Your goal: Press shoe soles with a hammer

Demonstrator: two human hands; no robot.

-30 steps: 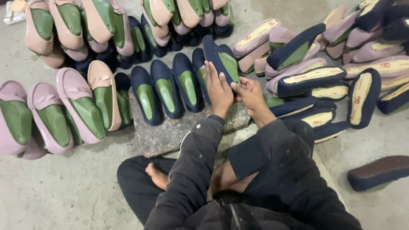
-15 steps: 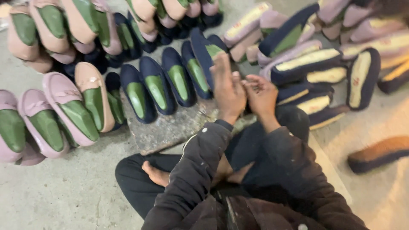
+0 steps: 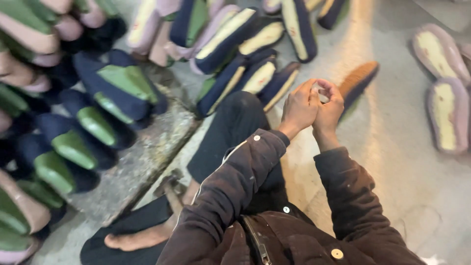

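Hands (image 3: 314, 105) clasped above bare floor (image 3: 392, 147) beside soles (image 3: 255, 78).

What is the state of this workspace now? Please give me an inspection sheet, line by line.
Surface: bare grey concrete floor; a rough stone slab lies at the left.
Job's things: a small pale object, too hidden to identify, between both hands.
Clutter: navy shoes on green lasts at left; navy soles with pale insoles ahead; pink soles at right.
Hands: left hand and right hand pressed together.
Cables: nothing seen.
Surroundings: the person's bare foot.
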